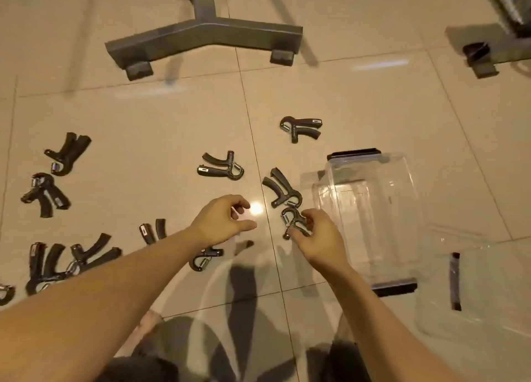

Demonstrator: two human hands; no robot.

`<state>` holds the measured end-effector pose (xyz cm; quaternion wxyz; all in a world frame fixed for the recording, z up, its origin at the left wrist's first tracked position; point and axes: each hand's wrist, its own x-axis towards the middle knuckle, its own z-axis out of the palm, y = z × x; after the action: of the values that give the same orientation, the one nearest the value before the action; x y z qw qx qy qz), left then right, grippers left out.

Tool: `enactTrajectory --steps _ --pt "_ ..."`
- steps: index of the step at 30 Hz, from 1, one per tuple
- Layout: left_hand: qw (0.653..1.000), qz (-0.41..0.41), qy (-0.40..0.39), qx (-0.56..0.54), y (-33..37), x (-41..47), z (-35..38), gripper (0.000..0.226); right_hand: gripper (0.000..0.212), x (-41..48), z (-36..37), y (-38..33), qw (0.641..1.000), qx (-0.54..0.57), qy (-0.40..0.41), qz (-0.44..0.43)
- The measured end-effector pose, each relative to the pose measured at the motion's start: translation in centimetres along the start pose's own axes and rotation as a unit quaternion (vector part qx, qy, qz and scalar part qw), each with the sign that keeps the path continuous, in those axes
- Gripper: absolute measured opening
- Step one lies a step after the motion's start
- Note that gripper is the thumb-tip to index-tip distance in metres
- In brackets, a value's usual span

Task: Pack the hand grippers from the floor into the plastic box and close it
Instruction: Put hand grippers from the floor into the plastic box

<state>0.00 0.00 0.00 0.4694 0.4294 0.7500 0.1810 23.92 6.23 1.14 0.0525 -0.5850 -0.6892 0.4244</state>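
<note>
Bare forearms (94, 289) reach from the near edge. Right grip (319, 241) pinches one hand gripper (290, 220) just left of the lidless plastic box (408, 186). Left grip (221, 223) hovers loosely curled, holding nothing. Other grippers (220, 167) lie scattered on the floor (143, 117).

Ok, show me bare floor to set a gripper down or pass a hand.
Bare tile lies between the grey stand base and the middle hand gripper, and beyond the plastic box toward the top right. Crowded: the lower-left cluster of hand grippers, and beside the box, where the right hand grips one hand gripper close to a neighbouring hand gripper.
</note>
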Motion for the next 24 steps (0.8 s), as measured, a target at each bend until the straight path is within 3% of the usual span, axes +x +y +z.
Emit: enactTrajectory --steps 4,7,12,17,21,24 --pt "0.998 0.049 -0.005 0.045 -3.7 7.8 5.4 0.058 0.038 3.7 6.2 6.8 0.997 -0.061 -0.007 0.044" --pt "0.986 0.128 0.008 0.107 -6.3 13.8 8.4 0.063 0.038 6.1 10.3 11.2 0.996 -0.084 0.009 0.018" --pt "0.917 0.269 0.014 0.294 -8.1 22.4 11.2 0.076 0.05 9.5 13.9 16.1 0.974 -0.216 0.046 -0.044" --pt "0.849 0.307 0.001 0.43 -9.2 25.7 11.6 0.078 0.049 9.7 14.5 18.8 0.964 -0.249 0.079 -0.057" --pt "0.839 0.313 0.017 0.446 -9.9 24.1 10.8 0.087 0.059 8.7 14.3 19.9 0.974 -0.216 0.053 -0.045" --pt "0.857 0.29 0.043 0.424 -11.2 22.3 10.9 0.079 0.061 8.2 14.5 20.2 0.976 -0.203 0.068 -0.034"
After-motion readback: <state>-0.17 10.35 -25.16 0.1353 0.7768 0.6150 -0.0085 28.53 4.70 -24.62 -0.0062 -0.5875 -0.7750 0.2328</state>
